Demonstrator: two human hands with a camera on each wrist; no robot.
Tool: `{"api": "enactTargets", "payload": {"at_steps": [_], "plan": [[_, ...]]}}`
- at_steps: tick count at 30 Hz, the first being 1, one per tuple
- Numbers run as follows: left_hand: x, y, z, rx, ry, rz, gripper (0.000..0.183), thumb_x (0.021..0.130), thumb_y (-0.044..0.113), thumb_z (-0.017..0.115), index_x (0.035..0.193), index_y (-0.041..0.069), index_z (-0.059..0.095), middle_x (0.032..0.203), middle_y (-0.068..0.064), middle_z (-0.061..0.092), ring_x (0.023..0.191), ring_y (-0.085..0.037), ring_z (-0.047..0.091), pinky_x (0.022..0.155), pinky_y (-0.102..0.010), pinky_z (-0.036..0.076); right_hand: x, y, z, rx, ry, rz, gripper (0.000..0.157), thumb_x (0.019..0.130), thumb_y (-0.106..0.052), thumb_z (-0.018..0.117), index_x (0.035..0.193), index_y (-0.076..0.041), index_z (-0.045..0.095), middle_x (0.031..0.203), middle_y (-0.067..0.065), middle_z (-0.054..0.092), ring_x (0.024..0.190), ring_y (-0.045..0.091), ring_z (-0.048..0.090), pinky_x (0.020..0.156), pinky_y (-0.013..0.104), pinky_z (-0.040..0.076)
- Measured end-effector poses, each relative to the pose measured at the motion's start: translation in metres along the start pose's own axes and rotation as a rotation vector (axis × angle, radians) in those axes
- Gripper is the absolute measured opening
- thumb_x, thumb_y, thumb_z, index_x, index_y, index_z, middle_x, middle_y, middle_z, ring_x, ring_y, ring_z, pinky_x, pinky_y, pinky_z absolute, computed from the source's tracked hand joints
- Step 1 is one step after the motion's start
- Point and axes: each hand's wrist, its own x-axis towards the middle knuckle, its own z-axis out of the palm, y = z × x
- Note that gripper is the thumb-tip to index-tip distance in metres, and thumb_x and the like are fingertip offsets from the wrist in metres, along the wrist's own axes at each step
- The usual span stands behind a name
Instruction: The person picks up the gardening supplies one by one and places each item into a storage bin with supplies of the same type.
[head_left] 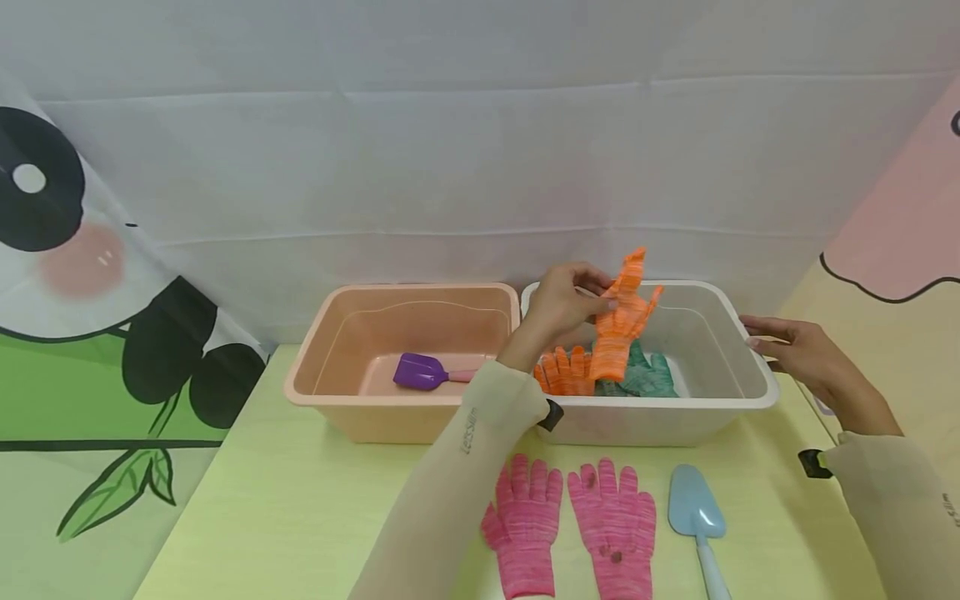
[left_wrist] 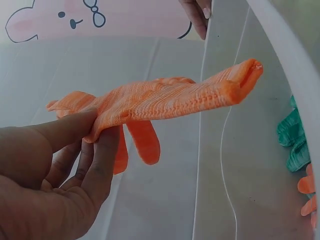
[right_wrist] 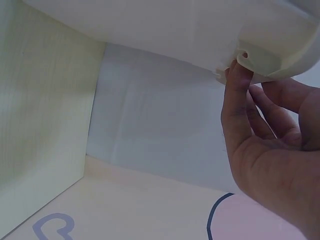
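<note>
My left hand pinches an orange knitted glove between thumb and fingers, above the white bin. In the left wrist view the glove lies sideways, its cuff end pointing right. Inside the bin are another orange glove and green gloves. At the bin's right side, my right hand holds the rim; the right wrist view shows its fingers up against the rim's underside. Two pink gloves lie flat in front of the bin, fingers pointing away from me.
Left of the white bin stands a peach bin with a purple toy shovel in it. A light blue toy shovel lies right of the pink gloves on the pale table. A white sheet hangs behind the bins.
</note>
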Motion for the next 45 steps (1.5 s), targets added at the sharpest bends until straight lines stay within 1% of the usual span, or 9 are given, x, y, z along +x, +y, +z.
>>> {"api": "enactTargets", "payload": {"at_steps": [5,8,11,15,20,26,33,35,45], "plan": [[0.005,-0.002,0.003,0.024,0.026,-0.008,0.019,0.093,-0.001,0.079,0.111,0.002,0.073,0.103,-0.009,0.070,0.082,-0.023,0.071,0.080,-0.037,0.063,0.002,-0.001,0.001,0.001,-0.003,0.001,0.061,0.110,-0.021,0.059,0.158,0.010,0.037,0.124,-0.021,0.056,0.099,-0.018,0.059,0.082,0.020,0.059],[0.008,-0.004,0.002,0.087,0.073,-0.007,0.022,0.092,-0.001,0.080,0.113,0.002,0.073,0.113,-0.011,0.072,0.091,-0.025,0.073,0.076,-0.028,0.061,0.004,-0.001,0.003,-0.013,-0.008,0.009,0.060,0.111,-0.021,0.058,0.159,0.009,0.037,0.139,0.000,0.058,0.099,-0.018,0.058,0.083,0.020,0.059],[0.009,-0.005,0.000,0.133,0.109,-0.002,0.025,0.091,-0.002,0.081,0.114,0.002,0.074,0.120,-0.013,0.073,0.098,-0.027,0.074,0.075,-0.023,0.059,0.005,-0.002,0.004,-0.025,-0.013,0.016,0.059,0.112,-0.022,0.056,0.159,0.008,0.036,0.153,0.021,0.048,0.100,-0.019,0.057,0.084,0.021,0.059],[0.007,-0.008,-0.002,0.148,0.105,-0.004,0.025,0.091,-0.001,0.081,0.115,0.003,0.074,0.120,-0.012,0.074,0.101,-0.027,0.075,0.078,-0.024,0.060,0.007,-0.002,0.005,-0.040,-0.013,0.016,0.059,0.112,-0.021,0.055,0.159,0.008,0.036,0.157,0.031,0.041,0.099,-0.020,0.056,0.083,0.020,0.059],[0.001,-0.012,-0.005,0.146,0.098,0.000,0.024,0.091,0.000,0.081,0.114,0.003,0.074,0.116,-0.010,0.074,0.100,-0.025,0.074,0.079,-0.024,0.061,0.007,-0.001,0.004,-0.048,-0.017,0.014,0.059,0.112,-0.022,0.055,0.159,0.008,0.035,0.157,0.032,0.040,0.099,-0.021,0.054,0.082,0.019,0.058],[-0.011,-0.017,-0.007,0.101,0.091,0.021,0.027,0.092,-0.002,0.079,0.118,-0.003,0.072,0.119,-0.017,0.073,0.105,-0.032,0.073,0.083,-0.028,0.062,0.005,-0.001,0.001,-0.043,-0.025,0.021,0.061,0.113,-0.024,0.054,0.161,0.007,0.033,0.159,0.032,0.039,0.099,-0.021,0.054,0.082,0.018,0.058],[-0.025,-0.022,-0.010,0.107,0.093,0.029,0.023,0.095,0.002,0.078,0.117,0.000,0.073,0.118,-0.014,0.074,0.107,-0.033,0.072,0.079,-0.028,0.063,0.004,-0.001,-0.001,-0.045,-0.019,0.032,0.062,0.112,-0.024,0.056,0.161,0.007,0.034,0.154,0.017,0.047,0.099,-0.020,0.055,0.083,0.020,0.059],[-0.029,-0.023,-0.011,0.106,0.100,0.040,0.022,0.094,0.001,0.078,0.116,0.000,0.073,0.118,-0.014,0.074,0.107,-0.033,0.073,0.078,-0.029,0.063,0.004,-0.001,-0.001,-0.044,-0.025,0.029,0.061,0.112,-0.022,0.055,0.161,0.007,0.033,0.156,0.022,0.044,0.099,-0.021,0.055,0.083,0.020,0.059],[-0.046,-0.030,-0.016,0.116,0.133,0.066,0.021,0.093,0.001,0.077,0.114,0.002,0.074,0.116,-0.014,0.075,0.103,-0.029,0.075,0.081,-0.030,0.063,0.005,0.001,-0.002,-0.052,-0.019,0.034,0.062,0.112,-0.024,0.056,0.160,0.007,0.034,0.155,0.024,0.044,0.098,-0.021,0.055,0.082,0.020,0.059]]}}
